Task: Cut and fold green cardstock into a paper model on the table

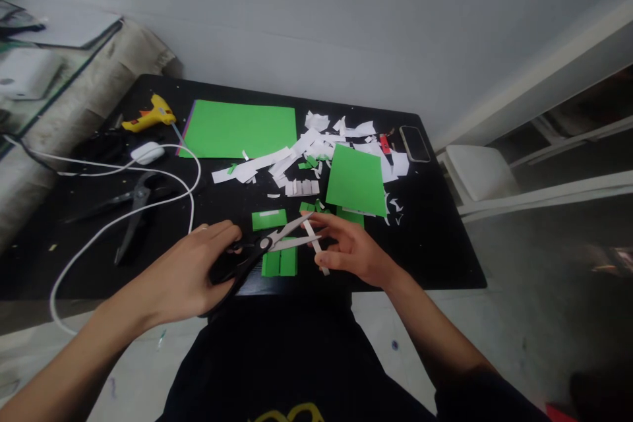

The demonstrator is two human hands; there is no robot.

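My left hand (198, 270) is closed around the black handles of a pair of scissors (266, 244). The blades are spread and point right, toward a narrow white paper strip (312, 237). Thumb and fingers of my right hand (351, 247) pinch that strip, which slants across the blade tips. Whether the blades touch it I cannot tell. Below the scissors lies a folded green paper piece (279, 260), partly hidden by them. A smaller green piece (262, 221) with a white strip on it lies just behind.
White paper scraps (316, 145) and a pleated white piece (301, 188) lie mid-table. Green sheets (242, 128) and a smaller green sheet (356, 178) lie nearby. A yellow glue gun (153, 113), white cable (123, 212), larger dark scissors (136, 201) and phone (414, 144) surround them.
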